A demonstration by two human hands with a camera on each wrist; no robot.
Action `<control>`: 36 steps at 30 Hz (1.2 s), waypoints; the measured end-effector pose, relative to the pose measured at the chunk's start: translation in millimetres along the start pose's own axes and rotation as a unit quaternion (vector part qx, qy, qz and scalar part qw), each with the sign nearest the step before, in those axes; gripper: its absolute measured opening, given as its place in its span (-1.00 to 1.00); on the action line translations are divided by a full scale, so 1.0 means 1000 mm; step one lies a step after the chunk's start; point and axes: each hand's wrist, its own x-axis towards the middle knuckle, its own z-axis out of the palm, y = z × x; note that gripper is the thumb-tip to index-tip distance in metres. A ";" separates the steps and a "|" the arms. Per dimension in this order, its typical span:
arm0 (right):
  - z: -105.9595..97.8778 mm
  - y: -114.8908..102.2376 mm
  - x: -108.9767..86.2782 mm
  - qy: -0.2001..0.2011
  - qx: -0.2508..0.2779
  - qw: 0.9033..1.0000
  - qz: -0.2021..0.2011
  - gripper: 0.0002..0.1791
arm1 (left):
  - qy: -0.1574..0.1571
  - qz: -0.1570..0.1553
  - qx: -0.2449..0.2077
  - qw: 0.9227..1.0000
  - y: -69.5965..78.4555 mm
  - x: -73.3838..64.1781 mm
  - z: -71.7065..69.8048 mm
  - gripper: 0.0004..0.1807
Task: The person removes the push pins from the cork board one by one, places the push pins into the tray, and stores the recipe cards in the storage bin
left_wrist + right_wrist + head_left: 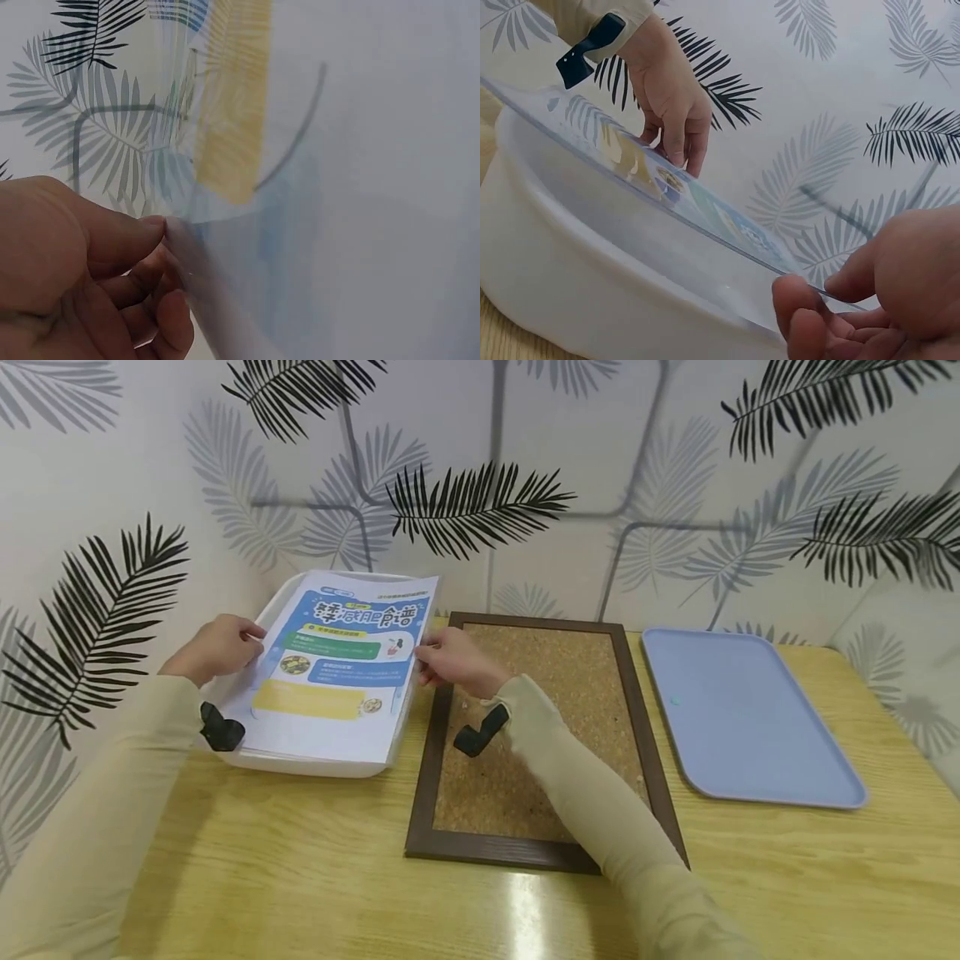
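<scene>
A printed poster [337, 668] with a blue title band, green and yellow boxes and Chinese lettering lies over a white plastic basin [307, 766]. A clear, glossy sheet [727, 241] covers its printed face, and its edge shows above the basin in the right wrist view. My left hand [223, 647] pinches the left edge between thumb and fingers. On the opposite edge, my right hand [461, 662] pinches the poster with its clear sheet. In the left wrist view the thumb of my left hand [97, 262] presses on the poster's rim, and the surface reflects the wall.
A cork board [540, 735] in a dark brown frame lies right of the basin, beneath my right forearm. Farther right is a light blue tray [750, 718]. All stand on a wooden table [315, 860] against a leaf-patterned wall [570, 443].
</scene>
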 end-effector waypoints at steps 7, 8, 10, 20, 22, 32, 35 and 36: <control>0.018 -0.003 0.011 0.041 -0.006 0.999 0.005 -0.70 | 0.020 -0.031 -0.010 0.999 -0.012 0.001 -0.002 -0.55; 0.019 -0.003 0.012 0.049 -0.005 0.999 0.007 -0.68 | 0.021 -0.033 -0.013 0.999 -0.013 0.001 -0.002 -0.55; 0.021 -0.002 0.014 0.068 -0.010 0.998 0.007 -0.62 | 0.030 -0.029 -0.015 0.999 -0.013 0.002 0.000 -0.56; 0.023 -0.002 0.018 0.100 -0.096 0.990 0.001 -0.47 | 0.052 -0.042 -0.040 0.997 -0.013 0.007 0.005 -0.56; 0.023 -0.002 0.018 0.099 -0.120 0.988 0.000 -0.47 | 0.050 -0.044 -0.041 0.997 -0.013 0.006 0.006 -0.56; 0.024 -0.006 0.019 0.110 -0.191 0.975 0.000 -0.47 | 0.050 -0.054 -0.052 0.996 -0.011 0.008 0.007 -0.53; 0.023 -0.007 0.019 0.108 -0.204 0.973 -0.005 -0.47 | 0.048 -0.064 -0.055 0.995 -0.012 0.007 0.007 -0.51; 0.023 -0.007 0.018 0.108 -0.204 0.973 -0.007 -0.47 | 0.046 -0.065 -0.054 0.995 -0.011 0.007 0.006 -0.50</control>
